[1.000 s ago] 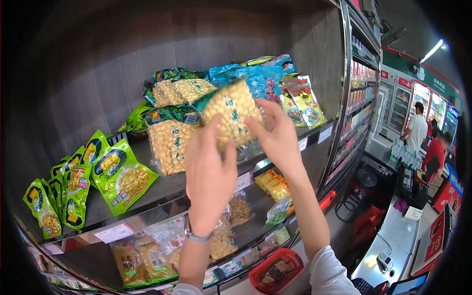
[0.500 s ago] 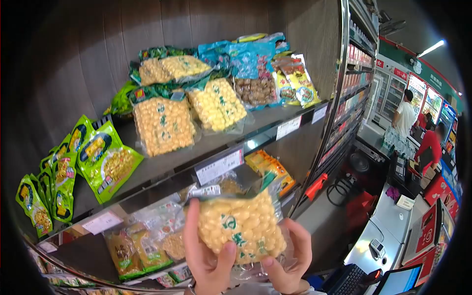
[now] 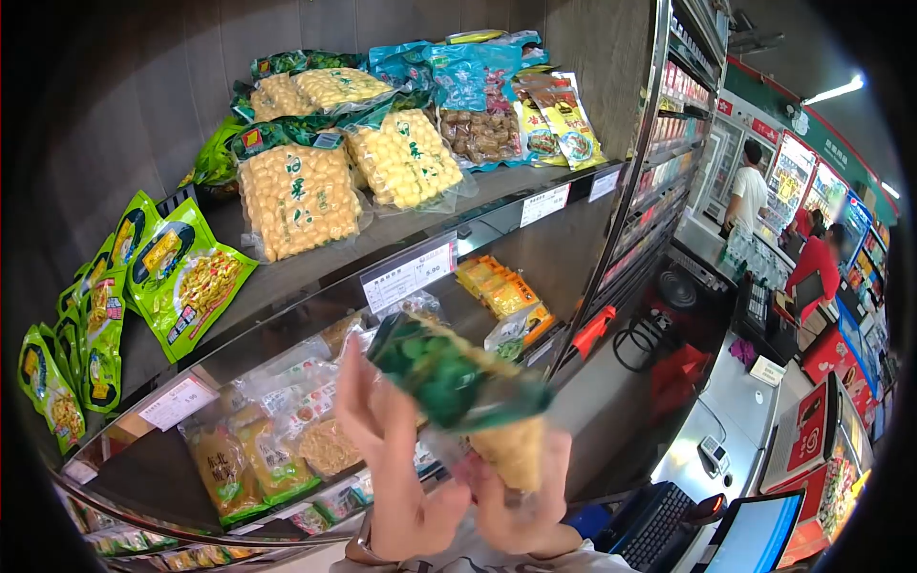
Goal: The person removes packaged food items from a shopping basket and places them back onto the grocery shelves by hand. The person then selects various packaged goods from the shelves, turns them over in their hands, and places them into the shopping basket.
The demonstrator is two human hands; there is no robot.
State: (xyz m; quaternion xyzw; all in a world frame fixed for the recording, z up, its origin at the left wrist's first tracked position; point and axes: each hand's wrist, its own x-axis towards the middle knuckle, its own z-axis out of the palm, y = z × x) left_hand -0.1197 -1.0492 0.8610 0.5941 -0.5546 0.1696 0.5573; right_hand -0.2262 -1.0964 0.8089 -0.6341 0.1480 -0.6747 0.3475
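Note:
Both hands hold one clear packet of pale nuts [image 3: 506, 449] in front of the lower shelf. Its green leafy end is tilted up toward the camera and blurred. My left hand [image 3: 401, 468] is at the packet's left side, fingers pointing up. At its lower right, my right hand [image 3: 525, 497] grips the packet, partly hidden behind it. Two similar packets, a tan one [image 3: 298, 196] and a yellow one [image 3: 406, 158], lean on the upper shelf, with more behind them. Price labels [image 3: 411, 275] line the shelf edge.
Green snack bags [image 3: 186, 277] stand at the left of the upper shelf, blue bags [image 3: 468, 76] at its right. Below are orange packets [image 3: 504, 286] and clear food bags [image 3: 224, 468]. At right are a counter [image 3: 702, 420], keyboard [image 3: 654, 516], screen [image 3: 755, 535] and people [image 3: 745, 196] farther back.
The packet came down from the upper shelf between my hands, then turned from its printed nut face to its green end. The view has shifted, moving the shelves left and up.

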